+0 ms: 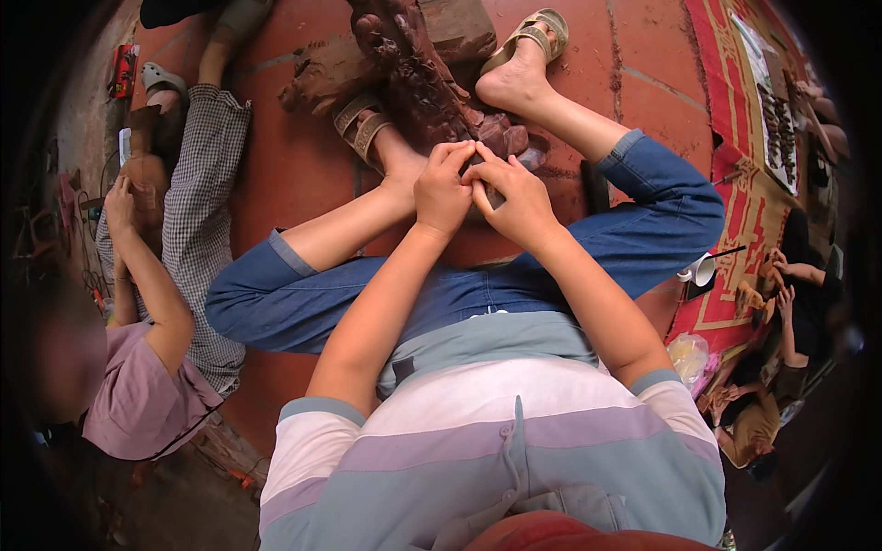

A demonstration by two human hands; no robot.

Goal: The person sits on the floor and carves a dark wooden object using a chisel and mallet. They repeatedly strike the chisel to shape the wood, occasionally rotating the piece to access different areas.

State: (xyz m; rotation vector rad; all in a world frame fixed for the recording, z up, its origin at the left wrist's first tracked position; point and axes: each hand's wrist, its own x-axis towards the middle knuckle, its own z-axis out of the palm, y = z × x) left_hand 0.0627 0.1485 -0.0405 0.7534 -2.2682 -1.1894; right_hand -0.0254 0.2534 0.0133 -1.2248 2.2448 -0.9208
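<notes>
My left hand (442,190) and my right hand (516,195) meet in front of me, between my bent legs. The fingers of both are closed, with the fingertips pressed together against the near end of a dark reddish-brown wood carving (404,57). A brownish piece shows between the hands, but my fingers mostly hide it and I cannot make out its kind. The carving has a knobbly, carved surface and slants away from me, resting across a rough wooden block (326,75). Reddish lumps (503,134) form or lie beside its near end.
My sandalled feet flank the carving on a red tiled floor (294,151) with scattered shavings. At left, a person in checked trousers (204,174) holds a brown wooden figure (145,184). At right lie a red-and-gold mat (726,294) and a white cup (703,271); other people work beyond.
</notes>
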